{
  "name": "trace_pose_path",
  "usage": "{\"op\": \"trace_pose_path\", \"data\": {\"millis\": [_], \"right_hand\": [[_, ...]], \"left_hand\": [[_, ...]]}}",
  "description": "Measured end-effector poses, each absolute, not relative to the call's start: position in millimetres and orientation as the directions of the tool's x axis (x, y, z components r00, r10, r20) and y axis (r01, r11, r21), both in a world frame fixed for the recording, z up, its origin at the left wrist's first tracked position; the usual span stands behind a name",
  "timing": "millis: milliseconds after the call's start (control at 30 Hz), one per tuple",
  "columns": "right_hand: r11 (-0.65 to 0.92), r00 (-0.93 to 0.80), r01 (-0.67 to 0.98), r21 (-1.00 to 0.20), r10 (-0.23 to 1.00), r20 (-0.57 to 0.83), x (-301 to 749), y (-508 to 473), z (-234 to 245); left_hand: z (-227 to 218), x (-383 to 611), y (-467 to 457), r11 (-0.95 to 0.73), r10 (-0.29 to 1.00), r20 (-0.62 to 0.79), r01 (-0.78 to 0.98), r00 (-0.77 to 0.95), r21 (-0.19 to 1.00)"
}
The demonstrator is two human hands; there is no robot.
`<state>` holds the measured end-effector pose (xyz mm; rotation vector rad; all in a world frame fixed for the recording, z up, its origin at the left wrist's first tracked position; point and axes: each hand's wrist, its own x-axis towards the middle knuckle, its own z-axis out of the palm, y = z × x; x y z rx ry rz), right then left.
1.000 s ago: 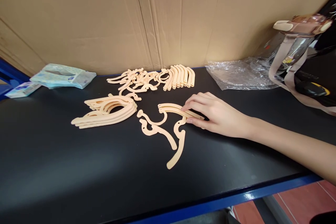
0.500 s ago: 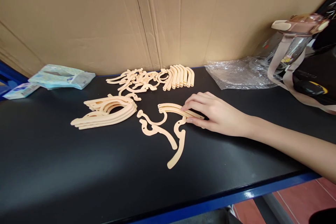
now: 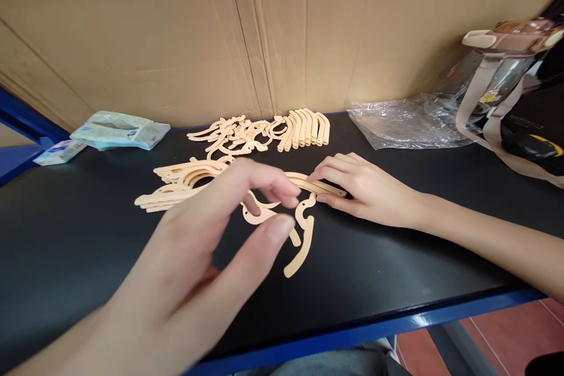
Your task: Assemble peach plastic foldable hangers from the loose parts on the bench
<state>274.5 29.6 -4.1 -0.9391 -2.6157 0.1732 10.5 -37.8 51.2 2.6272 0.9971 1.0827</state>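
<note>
My right hand (image 3: 363, 188) lies over a pair of curved beige hanger arms (image 3: 296, 180), its thumb and fingers closed around their right part. Reaching in from the lower left, my left hand (image 3: 194, 252) holds nothing. A gap shows between its thumb and curled fingers. Beyond its fingertips are a small hanger hook piece (image 3: 302, 209) and, joined or touching below it, another curved arm (image 3: 300, 252). Another hook piece with an arm (image 3: 259, 215) is partly hidden by my left hand. Behind that hand sits a stack of folded hangers (image 3: 165, 195), also partly covered.
Loose hook pieces (image 3: 235, 132) and a row of curved arms (image 3: 306, 128) lie at the back against cardboard (image 3: 167, 29). A tissue pack (image 3: 121, 129) is on the left. Clear plastic wrap (image 3: 396, 123) and a strapped bottle (image 3: 506, 64) are on the right.
My left hand has come into view from the lower left and now hovers before the hanger parts. My right hand stays on the curved arms. The view has shifted slightly.
</note>
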Motion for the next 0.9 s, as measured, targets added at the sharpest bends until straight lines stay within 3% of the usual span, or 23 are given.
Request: {"op": "trace_pose_path", "data": {"millis": [133, 200, 267, 333, 367, 433, 567, 667, 733, 900], "right_hand": [[0.767, -0.694, 0.621, -0.162, 0.634, 0.341, 277, 30, -6], [0.768, -0.689, 0.631, -0.113, 0.621, 0.374, 278, 29, -7], [0.766, -0.682, 0.636, -0.089, 0.613, 0.399, 278, 29, -7], [0.756, -0.666, 0.646, -0.105, 0.626, 0.407, 277, 28, -7], [0.745, -0.65, 0.654, -0.128, 0.641, 0.409, 276, 27, -7], [0.715, -0.609, 0.677, -0.176, 0.677, 0.413, 275, 25, -7], [0.681, -0.571, 0.704, -0.203, 0.712, 0.407, 274, 22, -7], [0.684, -0.577, 0.701, -0.203, 0.71, 0.404, 275, 21, -7], [0.672, -0.562, 0.709, -0.212, 0.721, 0.407, 275, 21, -5], [0.63, -0.478, 0.704, -0.329, 0.762, 0.437, 276, 21, 2]], "left_hand": [[48, 9, 14, -0.804, 0.437, 0.566, 0.586, 0.699, -0.103], [48, 4, 37, -0.742, 0.42, 0.544, 0.62, 0.727, -0.255], [51, 0, 55, -0.704, 0.494, 0.571, 0.687, 0.655, -0.179], [51, -1, 71, -0.684, 0.591, 0.701, 0.708, 0.399, 0.174], [49, 0, 78, -0.683, 0.584, 0.757, 0.682, 0.295, 0.26], [42, 5, 89, -0.689, 0.58, 0.788, 0.639, 0.205, 0.342], [19, 23, 84, -0.716, 0.583, 0.792, 0.574, 0.18, 0.396], [8, 33, 57, -0.672, 0.702, 0.689, 0.483, 0.177, 0.561], [4, 34, 38, -0.671, 0.731, 0.599, 0.503, 0.326, 0.545], [-1, 18, 17, -0.833, 0.536, 0.597, 0.49, 0.598, 0.258]]}}
